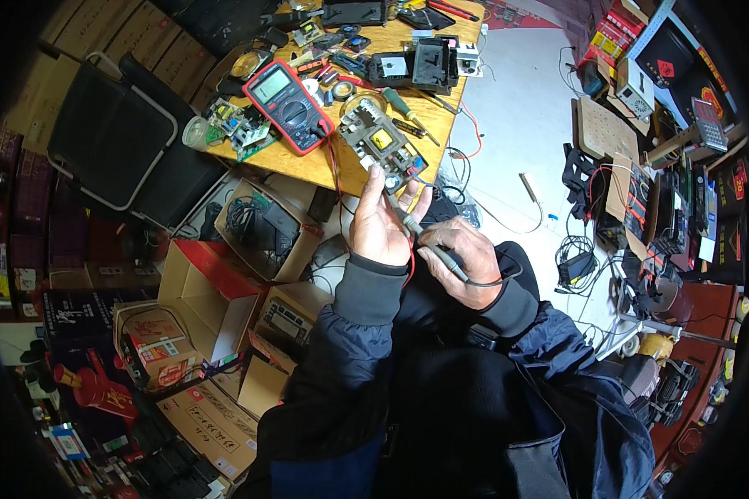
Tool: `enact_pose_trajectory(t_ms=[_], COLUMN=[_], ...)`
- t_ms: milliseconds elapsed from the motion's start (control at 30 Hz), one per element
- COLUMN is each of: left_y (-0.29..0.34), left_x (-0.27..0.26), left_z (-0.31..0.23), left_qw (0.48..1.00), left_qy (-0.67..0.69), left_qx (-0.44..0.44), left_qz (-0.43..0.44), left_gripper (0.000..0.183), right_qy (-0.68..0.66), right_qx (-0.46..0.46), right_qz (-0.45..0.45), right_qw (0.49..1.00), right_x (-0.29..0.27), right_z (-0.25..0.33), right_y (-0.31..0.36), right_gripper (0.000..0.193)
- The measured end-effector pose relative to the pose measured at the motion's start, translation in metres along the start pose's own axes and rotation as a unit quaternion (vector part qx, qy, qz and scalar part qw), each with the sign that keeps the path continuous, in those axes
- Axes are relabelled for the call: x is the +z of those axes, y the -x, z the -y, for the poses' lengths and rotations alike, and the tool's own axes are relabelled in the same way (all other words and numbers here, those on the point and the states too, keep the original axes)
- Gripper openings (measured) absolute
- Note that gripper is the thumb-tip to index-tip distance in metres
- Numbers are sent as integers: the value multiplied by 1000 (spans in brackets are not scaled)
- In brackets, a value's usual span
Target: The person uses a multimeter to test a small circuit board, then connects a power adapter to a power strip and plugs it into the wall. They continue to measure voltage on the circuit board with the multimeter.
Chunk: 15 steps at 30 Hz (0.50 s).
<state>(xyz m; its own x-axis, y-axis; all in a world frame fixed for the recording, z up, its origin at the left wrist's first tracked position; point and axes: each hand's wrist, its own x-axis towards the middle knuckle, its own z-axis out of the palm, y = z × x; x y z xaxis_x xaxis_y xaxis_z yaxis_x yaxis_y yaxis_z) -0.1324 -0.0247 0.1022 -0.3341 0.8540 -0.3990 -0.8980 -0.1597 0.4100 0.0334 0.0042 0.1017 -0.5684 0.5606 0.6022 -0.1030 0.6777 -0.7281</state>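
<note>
A circuit board [381, 140] with a yellow-labelled transformer extends over the near edge of the wooden table [275, 170]. My left hand [380, 229] grips the board's near end, thumb on one side and fingers on the other. In my right hand [468, 258] is a grey pen-shaped tool [448, 259] with a dark cord at its rear. Its front end points towards the board's near end; whether the tip touches is hidden by my left hand. A red lead hangs by my left wrist. Beyond the board lies a red-framed multimeter [288, 106], its screen lit.
Also on the table are a green-handled screwdriver [399, 106], a black plastic housing [429, 65], rolls of tape and more boards [240, 125]. A black chair [112, 141] and open cardboard boxes [212, 291] stand at left. Cables [576, 262] lie on the floor at right.
</note>
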Motion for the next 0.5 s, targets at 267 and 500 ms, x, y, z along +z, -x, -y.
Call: enact_pose_trajectory(t_ms=[267,500], left_y=[6,11], left_x=[3,7], left_z=[6,4], left_qw=[999,994], left_qy=[-38,-74], left_qx=[23,83], left_qz=[-25,5], left_gripper=[40,33], right_qy=[-42,-109], right_qx=[34,132], right_qz=[-6,-111], right_qw=[999,979], right_x=[1,-15], right_z=[4,8], right_y=[1,11], right_gripper=[20,15])
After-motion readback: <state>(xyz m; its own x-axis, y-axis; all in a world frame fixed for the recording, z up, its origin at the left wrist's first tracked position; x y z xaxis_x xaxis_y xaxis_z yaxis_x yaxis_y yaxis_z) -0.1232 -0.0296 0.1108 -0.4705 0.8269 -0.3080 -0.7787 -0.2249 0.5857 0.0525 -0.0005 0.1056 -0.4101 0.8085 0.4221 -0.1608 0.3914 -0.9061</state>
